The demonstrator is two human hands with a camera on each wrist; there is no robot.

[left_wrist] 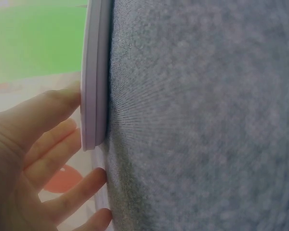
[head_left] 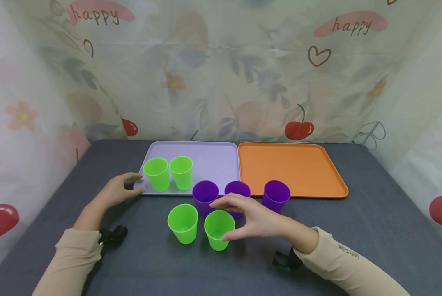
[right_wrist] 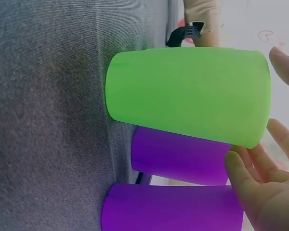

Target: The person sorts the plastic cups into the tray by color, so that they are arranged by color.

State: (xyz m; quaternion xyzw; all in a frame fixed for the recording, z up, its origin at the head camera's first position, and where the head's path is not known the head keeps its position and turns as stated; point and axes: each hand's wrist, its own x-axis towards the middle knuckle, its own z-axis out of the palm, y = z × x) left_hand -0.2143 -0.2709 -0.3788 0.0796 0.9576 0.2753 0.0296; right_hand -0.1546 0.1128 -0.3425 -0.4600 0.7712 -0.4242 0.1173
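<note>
My right hand [head_left: 259, 218] is spread over a green cup [head_left: 219, 236], its thumb at the near side of the rim and its fingers reaching across behind. In the right wrist view the fingertips [right_wrist: 235, 161] are close about that cup's rim, not closed on it. A second green cup [head_left: 184, 228] stands just to its left. Behind them are three purple cups [head_left: 205, 197], one partly hidden by the right hand. At the lavender tray's [head_left: 215, 164] front left corner, my left hand [head_left: 113, 191] rests with thumb and fingers loosely parted against the edge.
Two green cups [head_left: 158, 179] stand upright at the left of the lavender tray. An orange tray [head_left: 287, 166] adjoins it on the right. Dark grey cloth [head_left: 150, 263] covers the table, and a patterned curtain [head_left: 221, 82] hangs behind and at both sides.
</note>
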